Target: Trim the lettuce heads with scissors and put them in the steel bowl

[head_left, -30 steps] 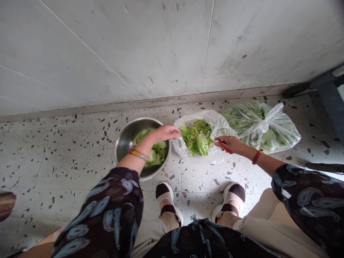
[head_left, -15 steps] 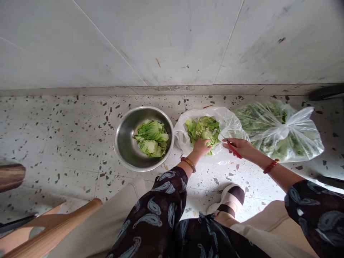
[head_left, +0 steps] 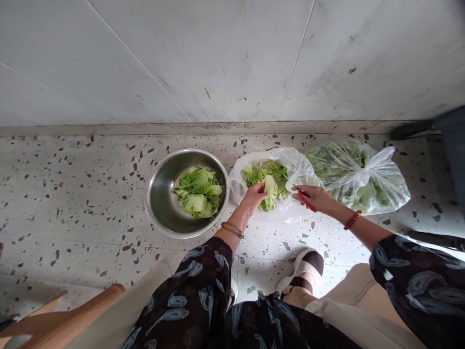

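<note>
Pinches a pale lettuce leaf (head_left: 271,187) in the left grip (head_left: 253,198), closed down on the leaf's left edge. Has that leaf just to the right of the left grip, over loose lettuce (head_left: 279,169) in the open plastic bag (head_left: 238,170), and left of the right grip (head_left: 318,198). Clasps a red-handled tool (head_left: 307,201) firmly in the right grip, with its thin tip pointing toward the loose lettuce. Has a steel bowl (head_left: 157,196) of leaves (head_left: 199,193) on the floor (head_left: 87,208) just left of the open plastic bag, and a knotted bag (head_left: 376,182) to the right.
</note>
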Tool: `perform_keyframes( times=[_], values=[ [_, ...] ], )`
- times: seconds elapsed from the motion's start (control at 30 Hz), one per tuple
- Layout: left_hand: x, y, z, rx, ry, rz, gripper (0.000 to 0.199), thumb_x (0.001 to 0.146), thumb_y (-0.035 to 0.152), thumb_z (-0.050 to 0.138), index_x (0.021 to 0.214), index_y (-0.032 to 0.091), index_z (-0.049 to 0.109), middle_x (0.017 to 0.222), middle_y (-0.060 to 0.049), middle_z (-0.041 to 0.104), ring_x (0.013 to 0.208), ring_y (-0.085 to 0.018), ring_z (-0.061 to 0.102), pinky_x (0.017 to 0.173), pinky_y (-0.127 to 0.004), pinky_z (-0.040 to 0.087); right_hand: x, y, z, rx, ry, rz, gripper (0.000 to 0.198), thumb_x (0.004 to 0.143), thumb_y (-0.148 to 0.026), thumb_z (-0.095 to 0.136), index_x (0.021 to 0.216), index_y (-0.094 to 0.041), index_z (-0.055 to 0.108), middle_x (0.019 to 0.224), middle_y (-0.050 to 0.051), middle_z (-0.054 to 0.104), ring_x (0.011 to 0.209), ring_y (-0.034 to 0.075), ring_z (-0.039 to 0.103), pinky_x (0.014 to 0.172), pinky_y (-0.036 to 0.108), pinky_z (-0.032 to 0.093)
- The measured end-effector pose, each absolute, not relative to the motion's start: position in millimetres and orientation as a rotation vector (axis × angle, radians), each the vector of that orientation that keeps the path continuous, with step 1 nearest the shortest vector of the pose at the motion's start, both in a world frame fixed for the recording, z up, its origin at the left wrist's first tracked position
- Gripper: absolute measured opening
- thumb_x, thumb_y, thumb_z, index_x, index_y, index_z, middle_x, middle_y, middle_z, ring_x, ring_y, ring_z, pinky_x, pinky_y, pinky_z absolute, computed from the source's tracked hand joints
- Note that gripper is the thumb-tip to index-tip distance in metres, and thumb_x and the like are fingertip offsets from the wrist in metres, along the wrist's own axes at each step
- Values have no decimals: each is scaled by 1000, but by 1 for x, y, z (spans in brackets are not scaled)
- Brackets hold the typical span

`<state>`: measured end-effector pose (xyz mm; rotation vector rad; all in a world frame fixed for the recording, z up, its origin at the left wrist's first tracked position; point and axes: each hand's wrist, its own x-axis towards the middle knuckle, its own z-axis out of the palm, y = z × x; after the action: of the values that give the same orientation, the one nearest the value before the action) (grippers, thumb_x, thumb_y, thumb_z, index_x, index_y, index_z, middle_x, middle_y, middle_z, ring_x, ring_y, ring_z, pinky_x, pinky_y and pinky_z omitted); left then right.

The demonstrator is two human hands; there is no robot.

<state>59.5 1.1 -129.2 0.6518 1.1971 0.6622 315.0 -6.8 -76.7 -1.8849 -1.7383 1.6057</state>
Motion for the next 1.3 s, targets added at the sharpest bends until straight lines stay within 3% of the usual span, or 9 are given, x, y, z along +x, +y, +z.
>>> perform_keyframes(
  times=[0.13,0.37,0.47,0.77,1.0,1.3],
  values=[
    [48,1,-119,675,1069,678,27,61,18,78,87,15,74,83,0,68,81,-15,58,81,-27,42,315,-7,-67,-1770,-1950,1508,59,90,-65,65,127,-20,75,78,3,75,65,17,65,63,27,52],
    [40,2,-101,710,991,684,33,65,34,91,88,16,75,100,-3,71,90,-15,60,89,-29,43,314,-5,-49,-1716,-2066,1403,61,84,-53,76,136,-20,72,118,11,78,101,27,74,95,38,60],
    [38,2,-94,648,958,734,37,64,37,93,89,17,74,91,-1,71,87,-15,60,87,-28,43,319,-3,-49,-1716,-2023,1403,64,84,-55,75,137,-21,71,123,11,77,109,29,73,102,43,58],
    [37,-4,-77,429,935,794,47,58,39,100,95,20,77,92,-1,75,86,-16,66,83,-28,49,321,-1,-34,-1621,-2096,1718,82,81,-71,71,146,-22,66,135,12,72,116,31,70,102,38,55],
    [41,-6,-68,569,862,676,55,54,38,103,99,19,78,92,-4,78,86,-16,69,83,-26,51,312,1,-19,-1501,-2110,1872,95,81,-78,62,150,-13,61,108,11,75,95,25,68,88,34,54],
    [45,-8,-70,685,896,572,53,59,52,99,91,16,77,85,-7,78,84,-20,72,83,-33,54,305,-6,-16,-1495,-2015,1789,73,79,-69,67,131,-17,75,98,8,77,87,23,68,79,31,54]
  ],
)
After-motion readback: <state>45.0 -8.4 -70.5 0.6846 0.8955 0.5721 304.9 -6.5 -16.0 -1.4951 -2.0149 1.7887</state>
